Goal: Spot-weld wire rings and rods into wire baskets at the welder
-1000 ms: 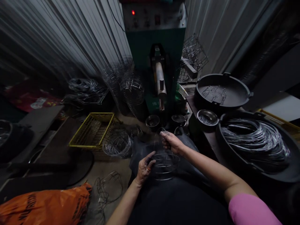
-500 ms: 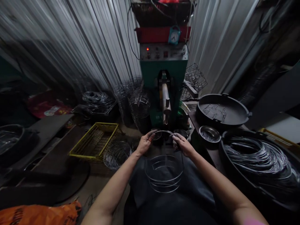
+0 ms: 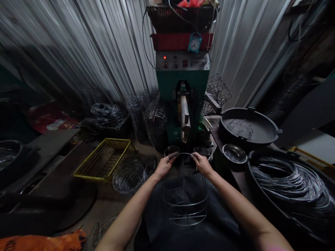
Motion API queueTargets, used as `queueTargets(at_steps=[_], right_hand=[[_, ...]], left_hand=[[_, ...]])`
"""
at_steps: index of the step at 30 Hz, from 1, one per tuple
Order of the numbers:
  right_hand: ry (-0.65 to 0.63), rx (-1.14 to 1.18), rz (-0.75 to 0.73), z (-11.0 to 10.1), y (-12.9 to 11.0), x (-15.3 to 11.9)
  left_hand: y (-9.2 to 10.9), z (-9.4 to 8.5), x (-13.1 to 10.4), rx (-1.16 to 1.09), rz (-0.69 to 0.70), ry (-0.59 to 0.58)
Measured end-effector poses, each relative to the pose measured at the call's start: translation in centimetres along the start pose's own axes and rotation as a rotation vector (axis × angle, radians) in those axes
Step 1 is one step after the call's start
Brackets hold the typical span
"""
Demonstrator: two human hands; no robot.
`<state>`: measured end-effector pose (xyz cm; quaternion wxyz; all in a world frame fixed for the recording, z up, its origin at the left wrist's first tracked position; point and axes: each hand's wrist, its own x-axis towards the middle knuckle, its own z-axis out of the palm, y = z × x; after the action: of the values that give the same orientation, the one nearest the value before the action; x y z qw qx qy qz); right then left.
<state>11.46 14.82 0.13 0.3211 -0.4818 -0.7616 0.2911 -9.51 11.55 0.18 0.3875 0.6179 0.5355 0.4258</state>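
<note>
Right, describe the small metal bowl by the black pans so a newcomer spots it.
Find the green machine, then the two large black pans to its right. The small metal bowl sits left of where they nearly meet, far smaller than either and holding small metal bits.

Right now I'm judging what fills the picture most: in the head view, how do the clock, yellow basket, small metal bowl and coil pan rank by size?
Largest to smallest, as they look:
Coil pan, cut off by the picture's edge
Yellow basket
Small metal bowl
Clock
</note>
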Motion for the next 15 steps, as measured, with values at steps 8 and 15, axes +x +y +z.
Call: queueTargets(at_steps=[8,15], right_hand=[[-0.064,-0.154,-0.048,-0.4,-0.5,0.5],[-0.219,-0.671,0.023,-1.3,-1.9,2.3]], left_hand=[[0.2,-0.1,1.1,0.133,0.115,0.007],[-0.3,-0.4,3.2,0.375,0.222,-0.080]])
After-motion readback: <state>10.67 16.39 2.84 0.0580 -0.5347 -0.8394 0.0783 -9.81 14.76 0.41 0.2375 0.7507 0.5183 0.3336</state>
